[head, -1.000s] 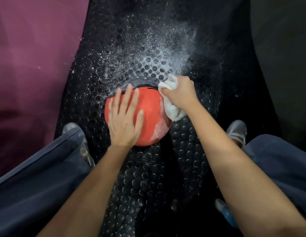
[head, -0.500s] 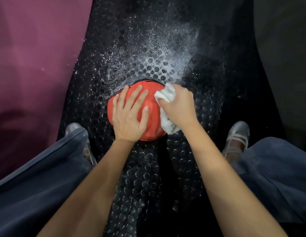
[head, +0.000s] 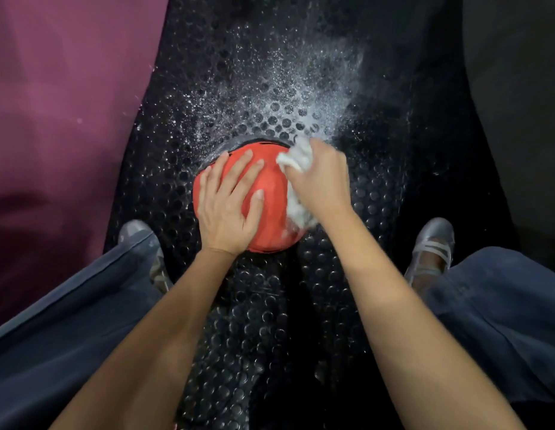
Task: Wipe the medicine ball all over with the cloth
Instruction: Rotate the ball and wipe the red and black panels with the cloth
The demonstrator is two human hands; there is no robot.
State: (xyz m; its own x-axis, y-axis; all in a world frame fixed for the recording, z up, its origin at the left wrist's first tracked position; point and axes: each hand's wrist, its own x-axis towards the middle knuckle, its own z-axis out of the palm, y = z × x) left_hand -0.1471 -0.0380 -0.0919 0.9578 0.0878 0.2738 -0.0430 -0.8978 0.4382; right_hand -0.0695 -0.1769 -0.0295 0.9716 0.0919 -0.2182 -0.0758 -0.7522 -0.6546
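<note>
Our right hand (head: 321, 178), bunched around the cloth (head: 296, 158), has slid up toward the far side of the medicine ball (head: 271, 200). Left hand (head: 228, 206) stays flat on top, ball on the mat (head: 270, 305) between our shoes.

Studded mat (head: 301, 72) open beyond ball (head: 270, 193), feet (head: 431, 249) flanking

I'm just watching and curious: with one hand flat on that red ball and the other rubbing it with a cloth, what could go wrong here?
The medicine ball is round and held only by the left hand pressing flat on top, so a hard push from the right hand might roll it away. The cloth is bunched, so it may skip patches. The white spatter on the studded mat might dirty the ball's underside again.
</note>
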